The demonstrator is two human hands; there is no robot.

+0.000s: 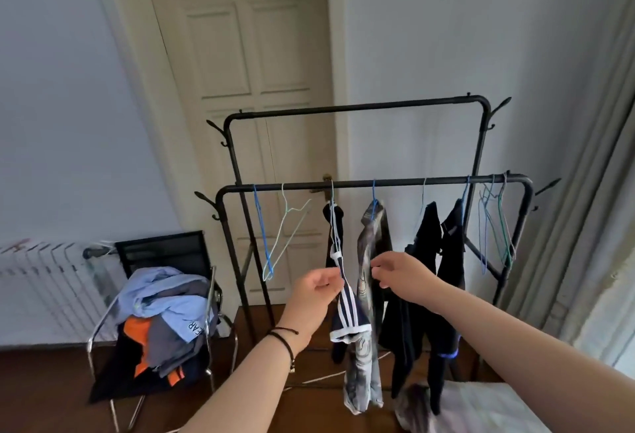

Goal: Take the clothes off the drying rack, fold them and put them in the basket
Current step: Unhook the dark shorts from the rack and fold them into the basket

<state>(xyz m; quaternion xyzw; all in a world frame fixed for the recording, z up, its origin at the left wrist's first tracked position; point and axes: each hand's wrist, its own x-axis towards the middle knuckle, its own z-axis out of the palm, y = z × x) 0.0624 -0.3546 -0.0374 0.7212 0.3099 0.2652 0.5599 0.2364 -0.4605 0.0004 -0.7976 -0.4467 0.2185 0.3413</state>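
Note:
A black metal drying rack [360,183] stands ahead with clothes on wire hangers. My left hand [318,290] pinches a navy garment with white stripes [347,312] that hangs from a white hanger. Just to its right, my right hand [398,276] reaches with curled fingers to a grey patterned garment [369,298] on a blue hanger; whether it grips the cloth I cannot tell. Two black garments [429,260] hang further right. No basket is in view.
Empty hangers [281,240] hang at the rack's left end and several more [494,226] at its right end. A black chair [161,254] at lower left carries a pile of clothes [165,315]. A radiator [44,281] lines the left wall. A bed corner [481,408] lies at lower right.

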